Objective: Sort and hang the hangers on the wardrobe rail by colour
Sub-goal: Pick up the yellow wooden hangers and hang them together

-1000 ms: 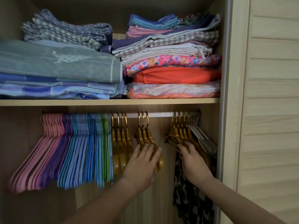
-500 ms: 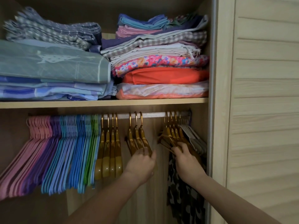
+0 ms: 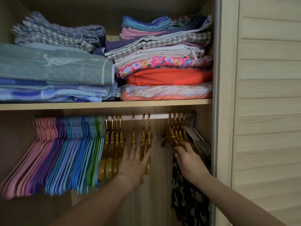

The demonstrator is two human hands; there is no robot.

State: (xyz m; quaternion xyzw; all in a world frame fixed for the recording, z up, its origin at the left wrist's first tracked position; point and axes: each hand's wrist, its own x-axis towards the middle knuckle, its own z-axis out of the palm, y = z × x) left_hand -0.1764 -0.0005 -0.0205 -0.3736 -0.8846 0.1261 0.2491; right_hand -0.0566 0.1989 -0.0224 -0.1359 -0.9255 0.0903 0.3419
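Under the rail (image 3: 159, 116), left hand (image 3: 133, 167) spreads straight fingers against glossy gold hangers (image 3: 147, 141); right hand (image 3: 190, 160) pinches another cluster (image 3: 174, 136).

1. A shelf (image 3: 105, 104) runs across the wardrobe and carries two stacks of folded fabric.
2. The left stack (image 3: 53, 74) is grey-green, blue and checked cloth.
3. The right stack (image 3: 164, 62) holds blue, pink, checked, white, floral and orange pieces, with a plastic-wrapped bundle (image 3: 166, 92) at the bottom.
4. A dark patterned garment (image 3: 189, 198) hangs at lower right.
5. A slatted door (image 3: 268, 111) stands at the right.
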